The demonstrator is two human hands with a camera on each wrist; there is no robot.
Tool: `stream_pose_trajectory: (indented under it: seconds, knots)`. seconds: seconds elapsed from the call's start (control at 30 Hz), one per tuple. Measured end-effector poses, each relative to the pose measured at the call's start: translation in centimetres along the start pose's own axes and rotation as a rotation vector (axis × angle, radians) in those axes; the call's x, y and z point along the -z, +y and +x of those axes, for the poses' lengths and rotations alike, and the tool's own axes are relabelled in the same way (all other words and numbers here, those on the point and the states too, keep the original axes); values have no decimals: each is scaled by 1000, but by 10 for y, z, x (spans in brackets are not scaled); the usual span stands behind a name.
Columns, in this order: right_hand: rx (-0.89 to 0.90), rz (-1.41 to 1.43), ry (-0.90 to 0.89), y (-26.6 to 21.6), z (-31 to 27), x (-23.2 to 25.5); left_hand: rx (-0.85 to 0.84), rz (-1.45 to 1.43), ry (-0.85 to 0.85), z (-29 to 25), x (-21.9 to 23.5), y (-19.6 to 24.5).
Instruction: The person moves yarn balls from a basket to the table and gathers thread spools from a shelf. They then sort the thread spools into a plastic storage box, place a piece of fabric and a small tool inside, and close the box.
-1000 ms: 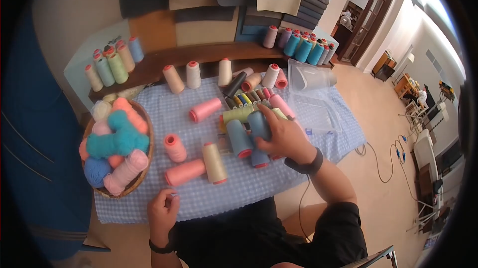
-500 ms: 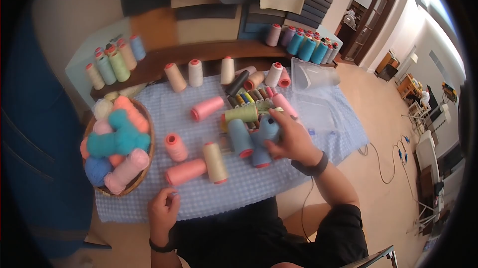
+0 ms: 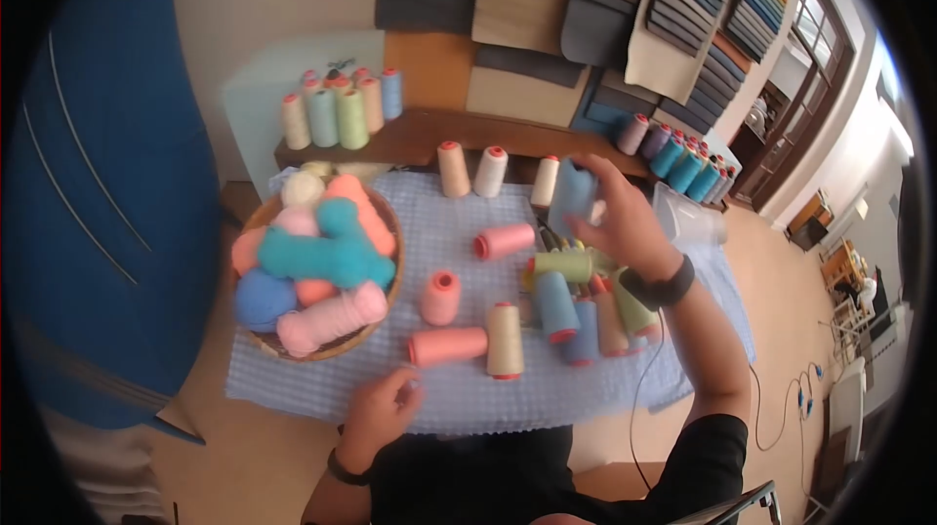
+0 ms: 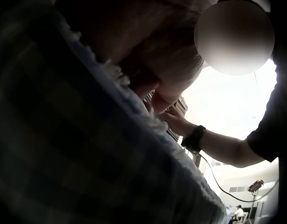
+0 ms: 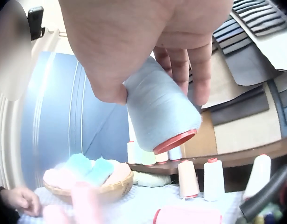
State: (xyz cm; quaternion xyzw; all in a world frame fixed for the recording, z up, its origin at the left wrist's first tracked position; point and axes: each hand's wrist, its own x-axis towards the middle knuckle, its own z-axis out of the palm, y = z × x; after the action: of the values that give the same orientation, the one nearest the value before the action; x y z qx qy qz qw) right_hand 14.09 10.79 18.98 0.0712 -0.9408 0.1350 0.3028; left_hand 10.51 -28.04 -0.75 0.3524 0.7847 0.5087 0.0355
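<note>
My right hand (image 3: 625,218) grips a light blue thread cone (image 3: 571,198) between thumb and fingers, raised above the back of the table. In the right wrist view the cone (image 5: 162,107) tilts, its red base end facing down. Below that hand lie another blue cone (image 3: 556,307), a green one (image 3: 563,265) and a darker blue one (image 3: 582,332), grouped together. My left hand (image 3: 383,413) stays by the table's front edge, fingers loosely bent, with nothing seen in it. Near it lie a coral cone (image 3: 447,346) and an upright cream cone (image 3: 505,342).
A wicker basket (image 3: 390,305) of yarn stands on the left of the checked cloth (image 3: 322,383). Peach (image 3: 453,170) and white (image 3: 491,172) cones stand along the back. Behind them runs a brown shelf (image 3: 527,135) with cone groups at both ends. Clear plastic boxes (image 3: 688,218) sit at the right.
My right hand has lifted the blue cone off the pile and carried it up toward the back. The head view has turned left. My left hand remains by the front edge.
</note>
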Motion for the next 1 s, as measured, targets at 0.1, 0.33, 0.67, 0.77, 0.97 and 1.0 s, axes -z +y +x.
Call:
stream_pose_trajectory:
  seconds: [0.1, 0.33, 0.67, 0.77, 0.97, 1.0]
  knots:
    - [-107, 49, -71, -4, 51, -23, -13, 4, -43, -2, 4, -4]
    - [-91, -42, -4, 31, 164, -106, 20, -13, -94, -6, 7, -9]
    - [-314, 73, 112, 78, 270, -225, 193, -107, -301, -2, 13, -11]
    - [-430, 142, 180, 97, 289, -257, 260, -205, -380, 3, 37, 13]
    - [-440, 241, 235, 124, 306, -303, 119, -273, -289, 13, 54, 14]
    - [-433, 254, 238, 126, 303, -303, 121, -279, -290, 13, 54, 14]
